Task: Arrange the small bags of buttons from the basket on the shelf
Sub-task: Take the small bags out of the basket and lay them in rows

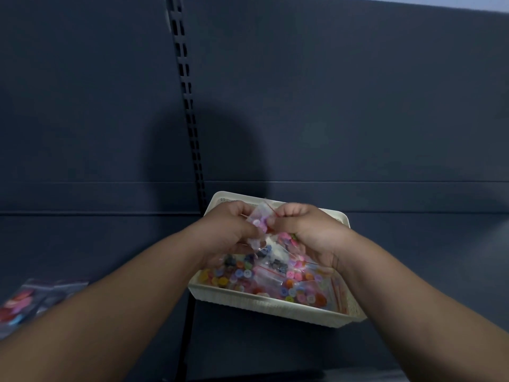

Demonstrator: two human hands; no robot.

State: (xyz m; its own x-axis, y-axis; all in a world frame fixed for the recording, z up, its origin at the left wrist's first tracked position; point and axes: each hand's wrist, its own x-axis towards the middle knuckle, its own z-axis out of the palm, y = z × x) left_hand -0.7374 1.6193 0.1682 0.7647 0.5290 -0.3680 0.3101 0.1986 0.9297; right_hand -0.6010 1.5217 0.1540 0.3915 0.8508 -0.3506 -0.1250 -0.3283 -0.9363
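- Your left hand [230, 228] and right hand [312, 232] meet over the far half of the basket [275, 306], knuckles turned away from you.
- Between them you hold one small bag [259, 223] of pale pink and lilac buttons, lifted clear above the basket's contents.
- Your left fingers [237, 208] are curled in, with the thumb pressed against the bag's left side (a firm pinch, not a loose touch).
- Your right fingers [293, 209] are curled the same way, and the thumb nips the bag's right edge by its red seal strip.
- The basket is a cream, rectangular tray. It sits on the dark blue shelf [413, 257], turned slightly askew, with its near wall toward you.
- Inside the basket lies a heap of other bags [248, 274], clear with red seals and filled with buttons in many colours: orange, blue, pink, yellow, dark navy.
- The heap fills the basket from its left wall nearly to its right wall, where a strip of bare cream floor shows.
- Well to the left of the basket, flat bags [27, 301] lie on the same shelf. They are blurred, so you can make out only red, pink and blue inside them.
- Behind the basket rises the dark back panel [358, 106], with a slotted upright [190, 106] running down to the basket's far left corner.
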